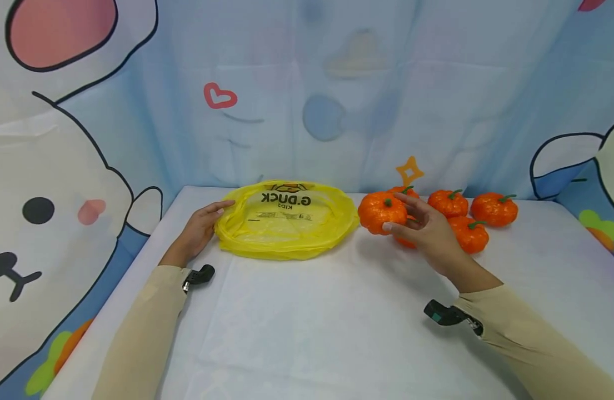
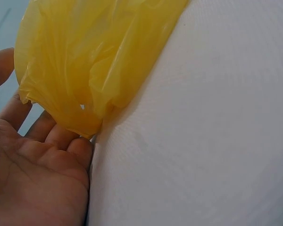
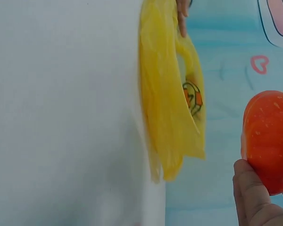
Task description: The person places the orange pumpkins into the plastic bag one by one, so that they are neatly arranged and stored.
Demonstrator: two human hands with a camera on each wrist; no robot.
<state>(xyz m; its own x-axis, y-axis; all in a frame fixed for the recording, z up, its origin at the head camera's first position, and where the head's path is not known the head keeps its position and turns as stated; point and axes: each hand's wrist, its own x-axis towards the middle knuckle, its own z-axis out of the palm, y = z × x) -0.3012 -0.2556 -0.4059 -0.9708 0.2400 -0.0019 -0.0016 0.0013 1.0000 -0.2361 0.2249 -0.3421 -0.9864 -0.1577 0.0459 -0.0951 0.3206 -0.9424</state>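
A flattened yellow plastic bag printed "G.DUCK KIDS" lies on the white table, its mouth spread wide. My left hand rests at the bag's left rim with straight fingers. In the left wrist view the bag's edge lies over the fingertips of the flat palm. My right hand grips an orange toy pumpkin with a green stem, just right of the bag. The right wrist view shows this pumpkin against my thumb, with the bag beyond it.
Several more orange pumpkins sit in a cluster at the back right, behind and beside my right hand. A cartoon-printed fabric backdrop closes the table's far side and both ends. The near half of the table is bare white cloth.
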